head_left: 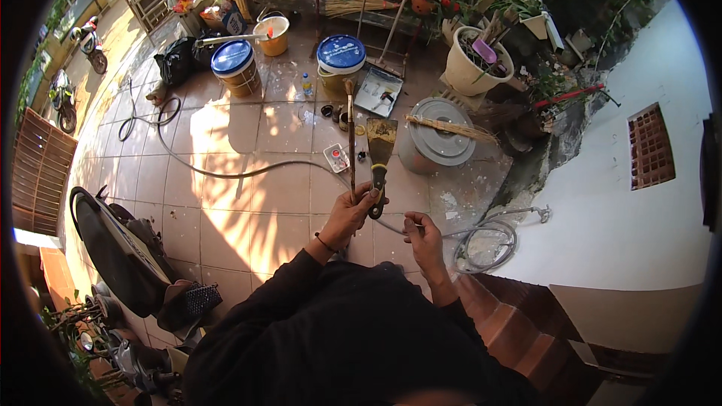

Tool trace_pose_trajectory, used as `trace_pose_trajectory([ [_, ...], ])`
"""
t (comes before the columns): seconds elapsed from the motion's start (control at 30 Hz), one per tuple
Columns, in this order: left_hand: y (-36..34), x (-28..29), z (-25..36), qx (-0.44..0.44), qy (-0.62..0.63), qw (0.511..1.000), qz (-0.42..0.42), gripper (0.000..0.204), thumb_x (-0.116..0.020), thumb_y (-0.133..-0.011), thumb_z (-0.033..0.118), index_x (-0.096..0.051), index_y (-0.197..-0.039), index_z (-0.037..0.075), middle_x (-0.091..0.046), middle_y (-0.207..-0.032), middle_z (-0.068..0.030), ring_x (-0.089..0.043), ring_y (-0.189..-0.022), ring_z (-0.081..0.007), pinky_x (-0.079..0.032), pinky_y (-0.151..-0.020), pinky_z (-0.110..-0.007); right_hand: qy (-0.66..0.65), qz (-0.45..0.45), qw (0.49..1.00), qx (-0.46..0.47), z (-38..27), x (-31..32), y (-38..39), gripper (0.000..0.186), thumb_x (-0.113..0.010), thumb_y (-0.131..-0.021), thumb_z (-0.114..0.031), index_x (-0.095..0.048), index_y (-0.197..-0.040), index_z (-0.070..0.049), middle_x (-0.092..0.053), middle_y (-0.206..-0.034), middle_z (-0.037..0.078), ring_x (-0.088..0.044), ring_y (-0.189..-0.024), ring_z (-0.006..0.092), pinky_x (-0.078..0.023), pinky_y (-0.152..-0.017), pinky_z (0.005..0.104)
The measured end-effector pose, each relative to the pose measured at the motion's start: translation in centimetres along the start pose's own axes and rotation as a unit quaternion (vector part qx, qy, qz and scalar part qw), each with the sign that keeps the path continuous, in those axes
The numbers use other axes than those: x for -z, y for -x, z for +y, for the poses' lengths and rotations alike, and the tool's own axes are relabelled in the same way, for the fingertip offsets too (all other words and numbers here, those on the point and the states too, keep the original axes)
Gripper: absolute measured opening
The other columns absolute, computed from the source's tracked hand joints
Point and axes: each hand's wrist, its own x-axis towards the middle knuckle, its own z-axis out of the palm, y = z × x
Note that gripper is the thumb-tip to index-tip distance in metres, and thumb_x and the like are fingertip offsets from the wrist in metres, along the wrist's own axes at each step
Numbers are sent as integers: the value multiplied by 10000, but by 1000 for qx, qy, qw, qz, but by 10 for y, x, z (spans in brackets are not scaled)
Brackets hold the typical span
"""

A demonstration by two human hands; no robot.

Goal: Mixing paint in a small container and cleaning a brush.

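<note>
My left hand (347,218) is closed round a thin, long-handled paintbrush (352,139) and a putty knife (380,162) with a wide, stained blade and a black and yellow handle. Both tools stand upright side by side, brush head and blade at the top. To the right of them is my right hand (426,244), its fingers loosely bent and nothing visible in them. It touches neither tool. Beyond the tools, small dark pots (336,114) and a small tray (336,157) with a red spot sit on the tiles.
Blue-lidded buckets (235,60), a paint tray (378,92) and a grey lidded bin (440,139) stand ahead. A grey hose (263,171) crosses the tiled floor and coils by the white wall (602,218). Brown steps (519,331) lie at right, a parked motorbike (120,256) at left.
</note>
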Motion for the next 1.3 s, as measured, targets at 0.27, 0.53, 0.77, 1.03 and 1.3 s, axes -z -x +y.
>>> trace_pose_trajectory([
  [0.27,16,-17,-4,102,-27,994,-30,389,-592,-1041,400,-661,-1263,89,-663,-850,41,-344,-524,3,-256,-449,-203,-209,-106,972,24,-40,-37,-28,334,-537,-1071,-276,-591,-1292,-31,-650,-1130,30,-622,-1030,118,-472,-893,247],
  [0.53,26,-6,-6,74,39,996,10,347,-426,-1091,403,-572,-1157,95,-591,-916,24,-322,-511,-35,-261,-446,-225,-234,22,971,37,-50,-25,-28,249,-513,-1077,-258,-571,-1176,-38,-631,-939,40,-616,-740,99,-523,-648,256],
  [0.77,16,9,-19,16,84,995,46,277,-419,-1104,350,-568,-1056,121,-435,-743,72,-287,-521,-13,-226,-448,-197,183,25,977,107,-72,4,11,320,-619,-1011,-156,-631,-1304,-27,-616,-790,48,-590,-670,129,-479,-616,285],
  [1.03,19,-3,-24,-23,28,997,67,333,-401,-1112,326,-619,-1119,74,-350,-649,79,-284,-501,-21,-243,-428,-210,318,-25,932,174,-109,-14,22,376,-665,-907,-115,-696,-1282,-130,-659,-884,124,-664,-773,291,-530,-706,388],
  [1.3,29,-10,-37,-48,-52,995,70,346,-403,-1112,286,-633,-1138,28,-388,-643,63,-321,-523,-34,-282,-458,-223,388,60,893,220,-112,-23,20,344,-667,-893,-130,-715,-1233,-149,-666,-807,98,-663,-672,300,-539,-633,402],
])
